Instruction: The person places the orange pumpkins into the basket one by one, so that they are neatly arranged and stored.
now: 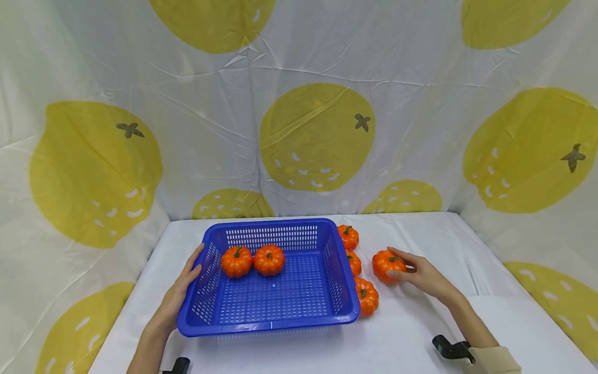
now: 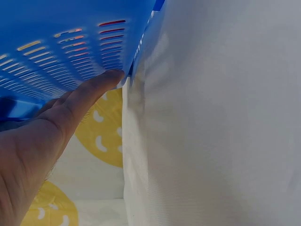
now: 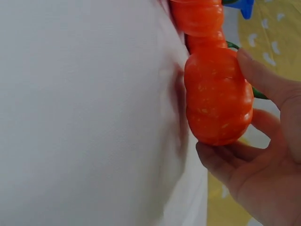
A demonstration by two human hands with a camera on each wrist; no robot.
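A blue plastic basket (image 1: 271, 326) with slotted walls stands on the white-covered table, holding two small orange pumpkins, a left one (image 1: 236, 262) and a right one (image 1: 269, 261). Against the basket's left outer wall rests my left hand (image 1: 176, 296), its fingers extended along the slots (image 2: 84, 56) in the left wrist view. To the right of the basket, my right hand (image 1: 426, 276) grips another pumpkin (image 1: 385, 266) between thumb and fingers. That pumpkin (image 3: 217, 96) shows its ribbed underside in the right wrist view; whether it touches the cloth I cannot tell.
Three more pumpkins line the basket's right side: a back one (image 1: 349, 237), a middle one (image 1: 354, 264) partly hidden by the basket, and a front one (image 1: 367, 297). Lemon-printed cloth (image 1: 317, 137) hangs behind and on both sides of the table.
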